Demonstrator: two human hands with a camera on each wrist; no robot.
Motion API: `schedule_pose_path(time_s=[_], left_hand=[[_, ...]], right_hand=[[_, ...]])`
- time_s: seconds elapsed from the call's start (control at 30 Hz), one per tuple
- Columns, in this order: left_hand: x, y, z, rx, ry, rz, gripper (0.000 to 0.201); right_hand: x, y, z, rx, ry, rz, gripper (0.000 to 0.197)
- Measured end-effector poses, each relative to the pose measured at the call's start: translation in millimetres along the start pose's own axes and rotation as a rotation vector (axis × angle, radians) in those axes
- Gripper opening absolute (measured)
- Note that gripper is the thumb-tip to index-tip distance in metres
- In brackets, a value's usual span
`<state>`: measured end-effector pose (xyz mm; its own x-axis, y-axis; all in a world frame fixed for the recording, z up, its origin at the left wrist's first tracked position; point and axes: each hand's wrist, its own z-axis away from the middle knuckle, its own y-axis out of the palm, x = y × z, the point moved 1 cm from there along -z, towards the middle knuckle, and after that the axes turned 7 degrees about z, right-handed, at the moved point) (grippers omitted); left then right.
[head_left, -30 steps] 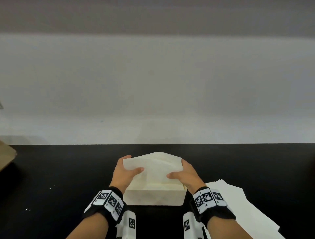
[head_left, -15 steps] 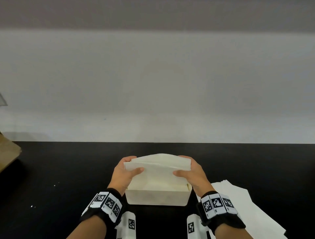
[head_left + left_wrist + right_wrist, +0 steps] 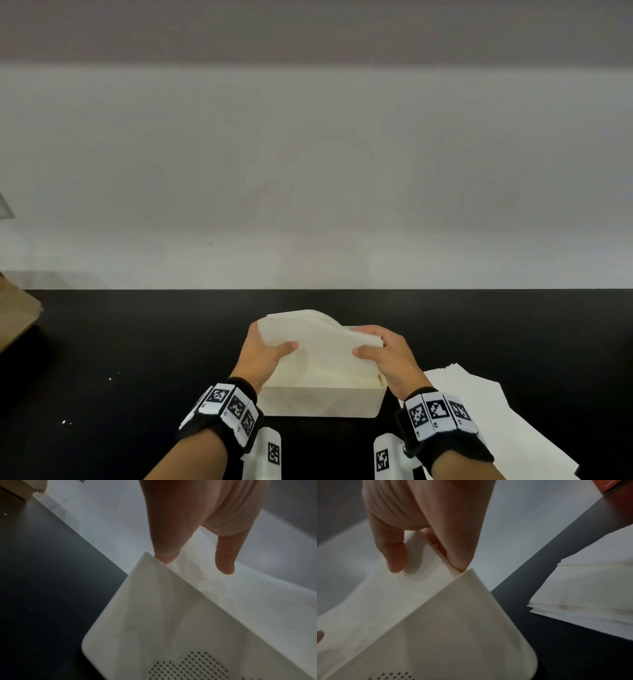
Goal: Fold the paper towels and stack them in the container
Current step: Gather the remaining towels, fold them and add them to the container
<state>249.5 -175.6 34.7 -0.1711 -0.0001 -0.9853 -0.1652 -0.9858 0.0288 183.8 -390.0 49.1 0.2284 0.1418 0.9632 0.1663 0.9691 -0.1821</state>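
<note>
The black tabletop [image 3: 137, 359] carries everything, largest first: a loose pile of unfolded paper towels [image 3: 486, 421] lies at its near right corner, and the white container [image 3: 318, 401] stands at the middle of the near edge, just left of that pile and apart from it.

Over the container, the folded paper towel [image 3: 318, 346] is lower than it was half a second ago and no longer level. Its right end has dipped to the container's right rim, while its left end still rides above the left rim. The right hand [image 3: 387, 356] pinches that lowered end, thumb on top and fingers beneath, with a fingertip [image 3: 460, 565] at the rim's corner. The left hand [image 3: 263, 356] pinches the higher end in the same way, thumb across the top; in the left wrist view its fingertip [image 3: 164, 557] touches the container's edge.

So, as I judge it, the folding of this towel is done and the stacking is under way: the towel is entering right end first. The left end has yet to follow, and the pile shows more towels remain.
</note>
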Motion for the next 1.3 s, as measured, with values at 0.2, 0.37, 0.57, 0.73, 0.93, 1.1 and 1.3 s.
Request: schedule_pose_path(time_s=[0.2, 0.37, 0.57, 0.73, 0.93, 1.1, 1.3], left_hand=[[-6.2, -6.5, 5.9, 0.036, 0.019, 0.172, 0.04], [-1.8, -7.9, 7.1, 0.053, 0.026, 0.097, 0.064], [1.8, 4.7, 0.5, 0.076, 0.045, 0.018, 0.073], [2.8, 4.7, -0.8, 0.075, 0.029, 0.047, 0.052], [-2.0, -12.2, 8.2, 0.071, 0.059, 0.119, 0.029], [-4.1, -19.5, 11.9, 0.102, 0.06, 0.067, 0.039], [-2.5, -9.6, 9.9, 0.073, 0.042, 0.039, 0.06]], right_hand=[[-0.7, -10.9, 7.7, -0.006, -0.039, -0.122, 0.027], [-9.5, -12.2, 5.5, -0.016, 0.003, -0.089, 0.046], [1.3, 7.0, 11.8, -0.011, 0.024, 0.083, 0.045], [5.0, 8.8, 16.5, -0.112, 0.063, 0.134, 0.032], [10.3, 2.1, 23.6, -0.144, 0.01, -0.024, 0.029], [3.8, 0.1, 17.9, -0.041, 0.031, 0.001, 0.04], [-1.0, 7.0, 14.3, -0.021, 0.089, 0.109, 0.041]])
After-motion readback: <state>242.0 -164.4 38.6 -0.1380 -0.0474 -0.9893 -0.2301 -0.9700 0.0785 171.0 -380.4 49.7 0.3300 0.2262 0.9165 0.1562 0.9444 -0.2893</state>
